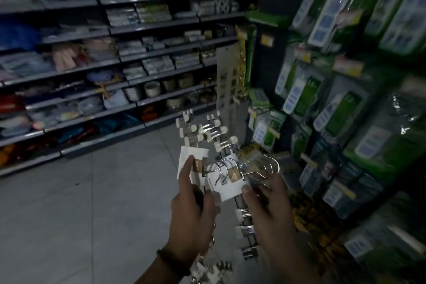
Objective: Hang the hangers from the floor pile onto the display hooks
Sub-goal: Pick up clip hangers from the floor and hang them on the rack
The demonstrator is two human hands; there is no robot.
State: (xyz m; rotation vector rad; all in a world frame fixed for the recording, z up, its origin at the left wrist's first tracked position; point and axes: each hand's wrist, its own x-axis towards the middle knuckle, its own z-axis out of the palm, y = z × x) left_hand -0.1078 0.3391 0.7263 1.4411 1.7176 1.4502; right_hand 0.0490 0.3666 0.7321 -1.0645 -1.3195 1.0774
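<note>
Both hands hold a bunch of metal clip hangers [208, 131] with white clip pads and white paper labels. My left hand [192, 198] grips the hangers' left side, thumb lying on a white label [192, 157]. My right hand [265, 200] pinches another label [227, 185] and the shiny wire hooks [258, 167]. More clips of the bunch [245, 230] hang down between my wrists. The display hooks [259, 112] on the dark panel at right carry green packaged goods. The picture is dim and blurred.
The right-hand display wall [350, 90] is packed with green and white packets close to my right hand. Long grey shelves [129, 80] of mixed goods run along the far left. The grey tiled floor [92, 203] lies open between them.
</note>
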